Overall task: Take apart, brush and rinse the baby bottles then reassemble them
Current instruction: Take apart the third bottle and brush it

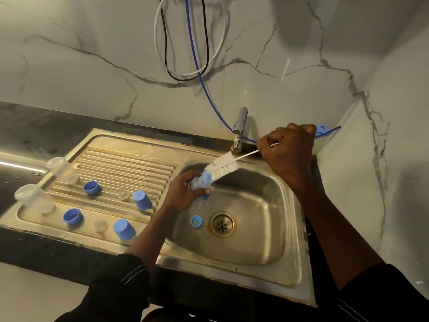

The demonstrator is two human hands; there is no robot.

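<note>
Both work above the sink (267,194), probably so drips drain: left hand (183,194) grips a blue part (205,180), right hand (290,147) clamps the brush (224,166).

You have 2 clear bottles (61,169) (34,198) standing, 1 more bottle (197,182) in your left grip (183,194), 2 blue caps (142,200) (124,228), 2 clear teats (124,194) (100,225), 3 blue rings (92,187) (73,215) (196,221), 1 brush (222,166) and 1 tap (240,129).

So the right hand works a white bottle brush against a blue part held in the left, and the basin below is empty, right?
Not empty: the head view shows a blue ring lying in the sink basin beside the drain. The rest stands: the right hand works the white bottle brush against the blue part held in the left hand.
</note>
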